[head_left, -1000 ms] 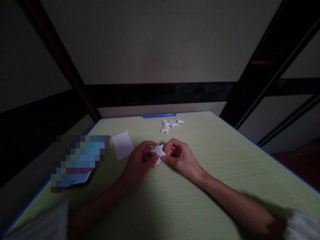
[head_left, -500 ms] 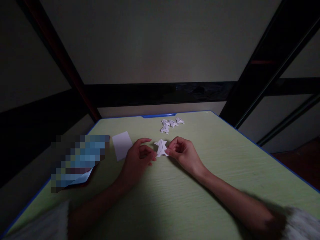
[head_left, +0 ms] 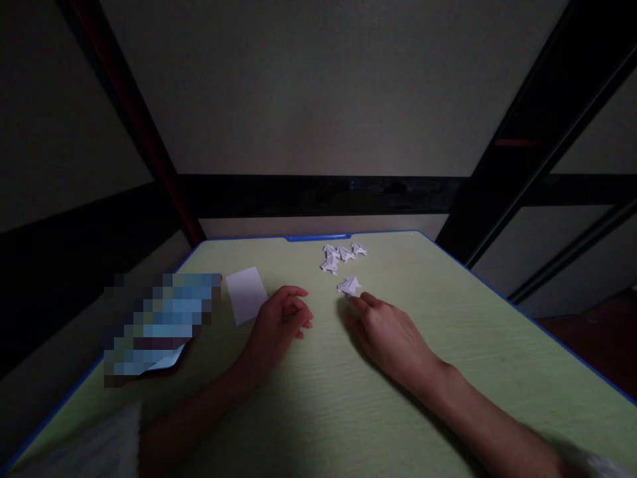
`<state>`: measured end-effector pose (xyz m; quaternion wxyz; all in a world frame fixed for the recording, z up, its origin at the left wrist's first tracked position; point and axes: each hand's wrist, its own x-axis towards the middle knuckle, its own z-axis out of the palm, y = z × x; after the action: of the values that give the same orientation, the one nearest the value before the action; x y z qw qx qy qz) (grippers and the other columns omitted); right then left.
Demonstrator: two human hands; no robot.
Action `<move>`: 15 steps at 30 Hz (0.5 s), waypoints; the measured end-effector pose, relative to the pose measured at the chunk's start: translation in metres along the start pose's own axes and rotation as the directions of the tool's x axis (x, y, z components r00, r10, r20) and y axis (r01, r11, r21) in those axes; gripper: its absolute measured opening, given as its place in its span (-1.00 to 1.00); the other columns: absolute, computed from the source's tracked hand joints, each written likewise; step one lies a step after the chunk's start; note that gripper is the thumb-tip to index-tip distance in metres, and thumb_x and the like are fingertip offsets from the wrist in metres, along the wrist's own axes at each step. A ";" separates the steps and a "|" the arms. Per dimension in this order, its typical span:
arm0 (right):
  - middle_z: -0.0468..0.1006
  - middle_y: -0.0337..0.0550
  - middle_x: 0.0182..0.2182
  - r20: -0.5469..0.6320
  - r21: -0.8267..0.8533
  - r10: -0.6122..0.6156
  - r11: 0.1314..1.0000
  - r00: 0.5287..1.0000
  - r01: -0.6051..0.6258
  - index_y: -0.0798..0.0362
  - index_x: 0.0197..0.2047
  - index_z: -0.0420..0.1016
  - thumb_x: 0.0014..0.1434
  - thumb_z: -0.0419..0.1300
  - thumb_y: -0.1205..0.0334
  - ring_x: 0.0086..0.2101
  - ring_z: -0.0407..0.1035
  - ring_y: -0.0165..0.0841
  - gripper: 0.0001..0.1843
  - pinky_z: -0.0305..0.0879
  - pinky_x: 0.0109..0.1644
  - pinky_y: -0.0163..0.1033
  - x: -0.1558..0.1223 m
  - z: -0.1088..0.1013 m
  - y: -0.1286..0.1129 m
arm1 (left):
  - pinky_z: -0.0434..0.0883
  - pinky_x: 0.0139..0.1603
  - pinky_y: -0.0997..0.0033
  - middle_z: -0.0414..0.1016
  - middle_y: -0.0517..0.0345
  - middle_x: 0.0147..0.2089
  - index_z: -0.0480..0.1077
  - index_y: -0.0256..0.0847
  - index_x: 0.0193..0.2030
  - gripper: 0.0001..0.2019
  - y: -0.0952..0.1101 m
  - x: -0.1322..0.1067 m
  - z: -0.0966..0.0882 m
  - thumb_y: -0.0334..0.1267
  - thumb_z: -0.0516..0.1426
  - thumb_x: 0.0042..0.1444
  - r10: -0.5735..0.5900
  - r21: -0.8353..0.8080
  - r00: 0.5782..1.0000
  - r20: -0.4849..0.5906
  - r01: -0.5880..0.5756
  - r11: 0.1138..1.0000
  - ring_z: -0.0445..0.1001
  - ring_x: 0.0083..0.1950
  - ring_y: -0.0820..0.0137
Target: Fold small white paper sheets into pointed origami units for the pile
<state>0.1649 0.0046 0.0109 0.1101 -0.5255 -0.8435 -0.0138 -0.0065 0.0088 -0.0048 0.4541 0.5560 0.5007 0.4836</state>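
A small white folded paper figure (head_left: pixel 349 285) lies on the pale green table (head_left: pixel 318 398), just short of a cluster of several similar folded figures (head_left: pixel 341 254). My right hand (head_left: pixel 388 332) lies low on the table with its fingers stretched forward. Its fingertips sit right behind the single figure, touching it or nearly so, without gripping it. My left hand (head_left: pixel 279 318) rests on the table to the left, fingers loosely curled and apart, holding nothing. A flat white sheet of paper (head_left: pixel 246 295) lies just left of that hand.
A blurred blue and dark object (head_left: pixel 159 325) sits near the table's left edge. The table has a blue rim (head_left: pixel 318 236), with a dark rail and a wall behind it. Dark slanted beams stand at the left and right.
My right hand carried the folded figure forward and to the right and set it down near the cluster. My left hand let go and stayed in place. The camera tilted slightly.
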 end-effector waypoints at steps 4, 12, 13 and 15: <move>0.36 0.01 -0.27 0.067 -0.082 -0.024 0.996 0.997 0.030 0.13 -0.11 0.25 0.15 -0.13 0.12 -0.38 0.33 -0.31 -0.66 0.16 -0.35 -0.23 -0.002 0.000 -0.005 | 0.25 -0.64 0.61 0.28 0.32 -0.59 0.20 -0.25 -0.35 -0.85 0.000 0.000 0.000 -0.40 0.04 -0.14 -0.004 0.011 1.000 0.017 0.003 1.000 0.31 -0.55 0.54; 0.37 0.10 -0.24 0.085 -0.176 0.056 0.984 0.995 -0.040 0.23 -0.03 0.22 0.14 -0.22 -0.03 -0.33 0.34 -0.21 -0.45 0.19 -0.29 -0.14 -0.002 -0.001 -0.001 | 0.25 -0.64 0.59 0.29 0.33 -0.58 0.21 -0.24 -0.36 -0.86 -0.001 -0.002 -0.001 -0.39 0.04 -0.14 -0.009 0.018 1.000 0.026 0.009 1.000 0.32 -0.56 0.54; 0.36 0.11 -0.22 0.082 -0.180 0.050 0.983 0.995 -0.034 0.23 0.00 0.19 0.13 -0.23 -0.05 -0.32 0.33 -0.21 -0.42 0.19 -0.28 -0.13 -0.002 0.000 -0.002 | 0.25 -0.64 0.59 0.29 0.33 -0.58 0.22 -0.25 -0.36 -0.86 0.000 -0.002 -0.001 -0.39 0.04 -0.14 -0.010 0.019 1.000 0.027 0.009 1.000 0.32 -0.56 0.54; 0.35 0.13 -0.21 0.072 -0.195 0.063 0.980 0.995 -0.048 0.24 0.07 0.11 0.10 -0.27 -0.11 -0.29 0.32 -0.18 -0.34 0.18 -0.27 -0.11 -0.002 0.000 -0.003 | 0.26 -0.64 0.58 0.29 0.32 -0.58 0.22 -0.25 -0.36 -0.86 0.000 -0.002 0.000 -0.39 0.04 -0.15 -0.010 0.024 1.000 0.027 0.009 1.000 0.32 -0.57 0.54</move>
<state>0.1636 0.0015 0.0106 0.0258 -0.5572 -0.8268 -0.0721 -0.0068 0.0064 -0.0048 0.4565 0.5654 0.5029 0.4680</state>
